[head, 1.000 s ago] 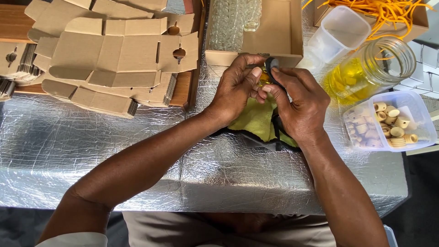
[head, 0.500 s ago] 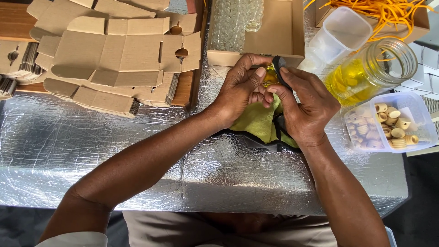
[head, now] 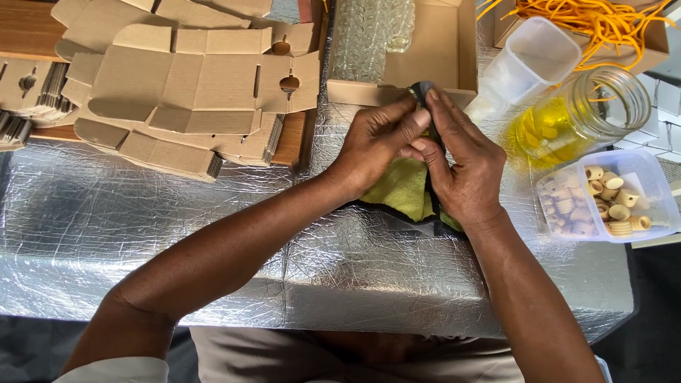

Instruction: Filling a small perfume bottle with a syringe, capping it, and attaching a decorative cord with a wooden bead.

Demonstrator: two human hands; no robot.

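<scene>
Table (head: 177,234): covered in crinkled silver foil sheeting, carrying every item in view.
Flat cartons (head: 191,85): brown die-cut cardboard blanks stacked at the far left.
Open cardboard box (head: 440,53): holds a roll of clear bubble wrap (head: 369,32) along its left wall.
Far box (head: 656,46): filled with loose orange string (head: 603,18).
Glass jar (head: 578,117): lying on its side, with yellow liquid pooled inside.
Clear tub (head: 642,170): holds small pale wooden rings and beads (head: 606,202).
Cloth (head: 404,191): yellow-green, dark-edged, spread on the foil under both wrists.
Small dark object (head: 423,91): mostly hidden; its kind cannot be told.
Left hand (head: 379,142): fingers closed, pinching the dark object.
Right hand (head: 464,167): fingertips closed on the same object, just in front of the open box.
</scene>
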